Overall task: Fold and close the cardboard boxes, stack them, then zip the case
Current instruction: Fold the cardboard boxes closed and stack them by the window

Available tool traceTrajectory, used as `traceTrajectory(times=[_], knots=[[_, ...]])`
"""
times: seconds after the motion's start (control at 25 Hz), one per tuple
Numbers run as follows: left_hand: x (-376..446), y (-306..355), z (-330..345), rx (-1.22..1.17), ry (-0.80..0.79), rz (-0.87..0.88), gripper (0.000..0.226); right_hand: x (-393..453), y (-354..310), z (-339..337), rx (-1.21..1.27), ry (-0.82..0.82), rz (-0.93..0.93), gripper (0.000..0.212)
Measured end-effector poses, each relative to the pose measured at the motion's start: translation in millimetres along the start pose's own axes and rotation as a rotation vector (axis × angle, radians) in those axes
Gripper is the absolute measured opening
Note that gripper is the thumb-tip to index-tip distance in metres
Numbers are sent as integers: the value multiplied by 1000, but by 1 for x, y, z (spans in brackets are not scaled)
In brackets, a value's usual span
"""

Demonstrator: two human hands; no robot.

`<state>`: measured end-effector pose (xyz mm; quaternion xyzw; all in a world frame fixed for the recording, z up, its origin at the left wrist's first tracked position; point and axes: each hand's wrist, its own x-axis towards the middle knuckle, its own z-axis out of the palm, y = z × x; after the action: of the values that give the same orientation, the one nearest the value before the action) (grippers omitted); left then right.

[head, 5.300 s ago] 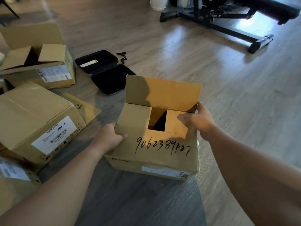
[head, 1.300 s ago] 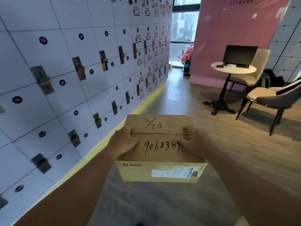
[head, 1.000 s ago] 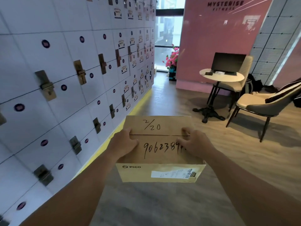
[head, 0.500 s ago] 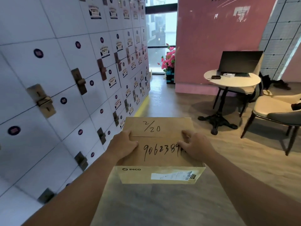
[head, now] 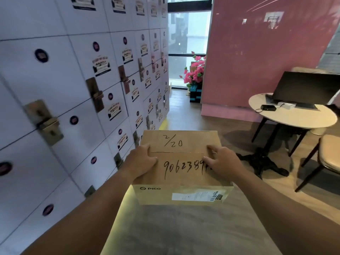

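A closed cardboard box (head: 181, 173) with handwritten "2/20" and a long number on its top flaps, and a PICO mark on its near side, is held up in front of me above the floor. My left hand (head: 141, 162) presses on the left of the top, fingers across the flap seam. On the right side of the top my right hand (head: 223, 162) does the same, covering the number's last digits. Both flaps lie flat and meet at the seam. The other boxes and the black case are out of view.
A wall of white lockers (head: 77, 100) runs close along my left. A pink wall (head: 257, 52) stands ahead on the right, with pink flowers (head: 196, 72) by a window. A round table (head: 292, 115) with a laptop and a chair (head: 327, 155) stand on the right.
Five seconds ago the box sat open on the floor among other boxes. It is now closed and carried. Over the last second the view has moved nearer the lockers and table.
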<state>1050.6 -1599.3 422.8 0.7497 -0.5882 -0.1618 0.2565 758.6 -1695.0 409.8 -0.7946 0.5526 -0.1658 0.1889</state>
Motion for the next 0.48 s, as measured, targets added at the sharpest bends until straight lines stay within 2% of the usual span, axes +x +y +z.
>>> traceTrajectory(times=[0.2, 0.48], knots=[[169, 5, 0, -46, -66, 52, 20, 148, 16, -7, -17, 4, 102, 67], [400, 20, 41, -86, -106, 79, 26, 363, 72, -14, 12, 28, 152, 68]])
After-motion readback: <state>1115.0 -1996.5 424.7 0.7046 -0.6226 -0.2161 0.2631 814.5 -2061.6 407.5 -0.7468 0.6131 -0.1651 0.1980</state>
